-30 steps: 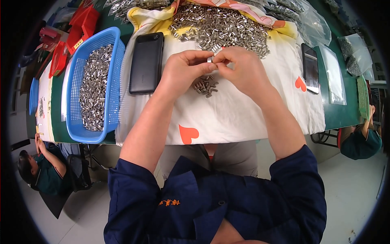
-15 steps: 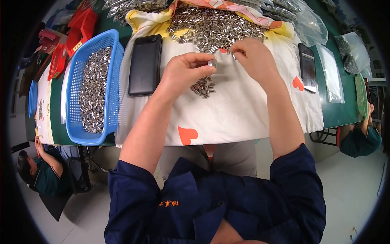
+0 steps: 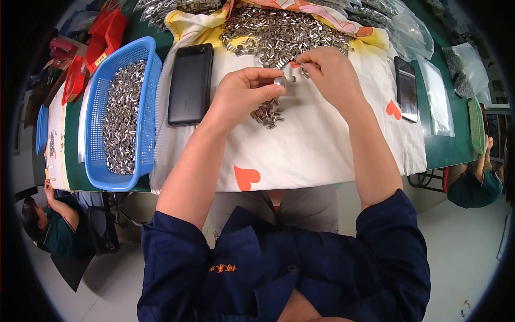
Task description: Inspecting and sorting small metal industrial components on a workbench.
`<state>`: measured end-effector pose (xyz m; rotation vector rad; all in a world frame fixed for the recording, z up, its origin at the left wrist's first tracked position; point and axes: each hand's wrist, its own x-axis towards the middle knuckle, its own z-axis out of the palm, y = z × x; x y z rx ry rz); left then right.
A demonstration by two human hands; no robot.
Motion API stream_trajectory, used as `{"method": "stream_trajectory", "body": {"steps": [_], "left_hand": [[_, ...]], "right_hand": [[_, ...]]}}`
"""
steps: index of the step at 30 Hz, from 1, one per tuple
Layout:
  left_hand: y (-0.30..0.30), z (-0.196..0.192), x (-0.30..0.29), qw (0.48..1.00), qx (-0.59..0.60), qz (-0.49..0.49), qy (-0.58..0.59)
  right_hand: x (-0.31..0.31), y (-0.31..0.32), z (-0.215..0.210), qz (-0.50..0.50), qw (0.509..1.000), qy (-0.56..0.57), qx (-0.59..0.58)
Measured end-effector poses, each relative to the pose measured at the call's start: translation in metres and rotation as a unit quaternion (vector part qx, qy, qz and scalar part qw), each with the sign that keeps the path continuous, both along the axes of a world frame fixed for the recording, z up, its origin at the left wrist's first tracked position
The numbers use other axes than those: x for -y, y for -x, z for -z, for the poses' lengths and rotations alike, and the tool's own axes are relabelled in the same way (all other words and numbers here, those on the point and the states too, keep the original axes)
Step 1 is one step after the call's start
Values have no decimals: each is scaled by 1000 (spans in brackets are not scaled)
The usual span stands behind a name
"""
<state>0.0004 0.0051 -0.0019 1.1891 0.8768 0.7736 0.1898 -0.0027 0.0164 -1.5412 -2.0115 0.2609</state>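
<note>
My left hand [image 3: 241, 92] pinches a round silver metal piece [image 3: 280, 82] between thumb and fingers, its flat face showing. Below that hand lies a small heap of short metal cylinders [image 3: 267, 114] on the white cloth [image 3: 311, 145]. My right hand [image 3: 333, 74] is at the near edge of a big pile of the same cylinders [image 3: 289, 35]. Its thumb and forefinger are drawn together; what is between the tips is too small to make out. One loose cylinder [image 3: 294, 79] lies on the cloth between my hands, and another is just under the right fingers.
A blue basket [image 3: 148, 107] full of cylinders stands at the left, beside a black rectangular device [image 3: 189, 86]. At the right lie a phone [image 3: 406, 88] and clear plastic bags [image 3: 435, 96]. Red bins [image 3: 110, 32] stand far left. Other people sit at both sides.
My right fingertips have shifted slightly left and away from me. A loose cylinder now shows on the cloth between my hands. My left hand has hardly moved and keeps its round metal piece.
</note>
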Motion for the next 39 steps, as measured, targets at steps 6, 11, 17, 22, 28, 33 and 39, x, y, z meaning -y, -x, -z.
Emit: {"method": "stream_trajectory", "body": {"steps": [6, 11, 17, 22, 28, 33, 39], "left_hand": [[-1, 0, 0, 1000, 6, -4, 8], [0, -2, -1, 1000, -3, -8, 16], [0, 0, -3, 998, 50, -18, 39], [1, 2, -4, 997, 65, -23, 32], [-2, -2, -2, 998, 48, -23, 39], [2, 0, -3, 998, 47, -20, 36], [2, 2, -3, 995, 87, -20, 36]], "right_hand": [[2, 1, 7, -89, 990, 2, 113], [7, 12, 5, -76, 991, 1, 109], [9, 11, -2, -20, 997, 64, -41], [8, 6, -4, -42, 999, 20, -16], [7, -4, 0, -149, 983, 40, 102], [11, 7, -3, -91, 993, 40, 58], [14, 14, -10, -73, 975, 93, -190]]}}
